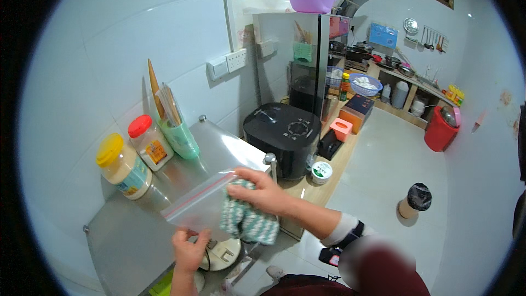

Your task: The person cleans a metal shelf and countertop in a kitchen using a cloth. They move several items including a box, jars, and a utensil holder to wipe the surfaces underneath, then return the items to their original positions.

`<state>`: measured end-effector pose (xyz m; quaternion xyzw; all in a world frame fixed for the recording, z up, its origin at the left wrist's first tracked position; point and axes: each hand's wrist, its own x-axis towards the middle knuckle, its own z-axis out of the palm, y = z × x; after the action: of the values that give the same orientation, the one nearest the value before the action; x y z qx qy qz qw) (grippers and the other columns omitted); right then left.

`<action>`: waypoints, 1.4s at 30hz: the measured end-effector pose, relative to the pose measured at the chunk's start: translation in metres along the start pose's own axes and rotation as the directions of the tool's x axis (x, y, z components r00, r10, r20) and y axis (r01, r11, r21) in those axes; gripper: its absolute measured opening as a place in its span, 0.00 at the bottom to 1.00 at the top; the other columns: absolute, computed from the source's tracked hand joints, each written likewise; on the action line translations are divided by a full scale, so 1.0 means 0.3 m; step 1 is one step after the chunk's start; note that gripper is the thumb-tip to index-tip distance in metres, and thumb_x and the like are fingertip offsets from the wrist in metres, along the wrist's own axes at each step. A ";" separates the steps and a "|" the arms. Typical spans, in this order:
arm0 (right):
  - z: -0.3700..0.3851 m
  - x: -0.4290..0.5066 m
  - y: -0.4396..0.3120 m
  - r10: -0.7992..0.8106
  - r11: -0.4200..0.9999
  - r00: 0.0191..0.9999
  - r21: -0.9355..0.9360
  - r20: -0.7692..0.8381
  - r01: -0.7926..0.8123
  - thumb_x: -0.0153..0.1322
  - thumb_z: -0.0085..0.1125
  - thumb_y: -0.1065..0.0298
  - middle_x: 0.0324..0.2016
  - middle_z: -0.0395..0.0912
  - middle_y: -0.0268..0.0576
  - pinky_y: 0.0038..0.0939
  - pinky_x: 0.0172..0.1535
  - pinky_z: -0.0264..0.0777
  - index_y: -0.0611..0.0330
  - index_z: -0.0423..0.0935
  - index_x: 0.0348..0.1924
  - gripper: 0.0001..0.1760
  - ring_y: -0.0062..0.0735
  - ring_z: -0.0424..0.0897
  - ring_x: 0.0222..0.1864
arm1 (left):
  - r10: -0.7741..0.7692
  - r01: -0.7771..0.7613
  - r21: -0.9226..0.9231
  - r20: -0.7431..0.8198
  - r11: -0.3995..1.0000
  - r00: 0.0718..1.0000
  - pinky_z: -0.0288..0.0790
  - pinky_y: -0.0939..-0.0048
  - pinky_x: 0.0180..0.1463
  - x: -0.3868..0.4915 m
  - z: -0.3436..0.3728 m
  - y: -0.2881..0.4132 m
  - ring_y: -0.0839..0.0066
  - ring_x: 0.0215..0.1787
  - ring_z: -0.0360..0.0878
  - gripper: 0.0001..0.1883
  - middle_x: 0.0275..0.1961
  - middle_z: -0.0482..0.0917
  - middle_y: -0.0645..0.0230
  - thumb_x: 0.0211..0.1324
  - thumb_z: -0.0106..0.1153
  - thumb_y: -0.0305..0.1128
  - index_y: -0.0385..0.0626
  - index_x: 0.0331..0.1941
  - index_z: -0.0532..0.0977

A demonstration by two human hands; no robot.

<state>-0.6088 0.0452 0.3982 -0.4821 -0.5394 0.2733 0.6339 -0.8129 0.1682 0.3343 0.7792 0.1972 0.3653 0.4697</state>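
A clear zip-lock plastic bag (204, 205) with a red seal line is stretched between my hands, above a metal shelf top. My left hand (191, 244) pinches its lower edge between thumb and fingers. My right hand (263, 193) grips the bag's far upper corner together with a green-and-white knitted cloth (252, 224), which hangs below the fingers. Part of the bag is hidden behind the cloth. Beyond the bag stand a yellow-lidded jar (127, 172), a red-lidded jar (151, 144) and a green utensil holder (179, 137) with chopsticks.
The metal shelf (131, 230) runs along the tiled wall. A black rice cooker (281, 135) stands past its far corner, beside a white round tub (321, 172). Below my hands is a cream appliance lid (224, 255). A small bin (415, 201) is on the floor at right.
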 end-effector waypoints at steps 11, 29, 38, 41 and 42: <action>-0.534 -0.467 -0.034 0.136 0.956 0.757 -0.116 -0.639 -0.270 0.69 0.56 0.64 0.35 0.75 0.32 0.22 0.43 0.68 0.60 0.73 0.45 0.14 0.18 0.73 0.37 | 0.114 -0.232 0.061 0.732 0.971 0.672 0.73 0.68 0.40 -0.019 0.422 -0.004 0.66 0.39 0.80 0.15 0.43 0.80 0.62 0.57 0.57 0.37 0.44 0.46 0.75; -1.400 -0.490 0.669 0.498 0.865 0.392 0.474 -0.774 -0.164 0.70 0.50 0.64 0.34 0.74 0.38 0.32 0.35 0.72 0.58 0.68 0.48 0.15 0.30 0.76 0.32 | -0.118 -0.226 0.240 0.886 0.944 0.448 0.68 0.58 0.52 0.225 1.089 -0.082 0.54 0.51 0.73 0.20 0.50 0.75 0.55 0.61 0.50 0.43 0.42 0.52 0.69; -1.566 -0.561 0.776 0.531 0.817 0.592 0.180 -0.606 -0.548 0.71 0.51 0.59 0.38 0.73 0.40 0.34 0.35 0.73 0.57 0.63 0.55 0.22 0.30 0.75 0.35 | -0.321 0.014 0.378 0.767 0.926 0.556 0.67 0.57 0.54 0.167 0.950 -0.140 0.56 0.54 0.71 0.20 0.51 0.74 0.57 0.63 0.48 0.44 0.44 0.53 0.68; -1.607 -0.580 0.747 0.509 0.718 0.534 -0.009 -0.675 -0.696 0.69 0.55 0.58 0.37 0.75 0.45 0.32 0.35 0.72 0.66 0.64 0.55 0.27 0.31 0.76 0.34 | -0.332 0.008 0.395 0.760 0.919 0.559 0.67 0.57 0.54 0.129 0.901 -0.136 0.56 0.54 0.72 0.20 0.51 0.74 0.57 0.62 0.48 0.45 0.44 0.53 0.68; -1.598 -0.580 0.732 0.504 0.673 0.499 -0.042 -0.705 -0.739 0.68 0.56 0.58 0.36 0.75 0.46 0.32 0.35 0.72 0.69 0.64 0.55 0.28 0.31 0.77 0.33 | -0.317 0.002 0.381 0.767 0.925 0.558 0.67 0.56 0.54 0.114 0.880 -0.135 0.56 0.53 0.72 0.21 0.51 0.74 0.57 0.62 0.48 0.45 0.44 0.53 0.67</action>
<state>-0.1631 -0.1725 0.1487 -0.8090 -0.1116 0.2065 0.5389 -0.5899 0.0548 0.2349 0.9052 0.0884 -0.1198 0.3980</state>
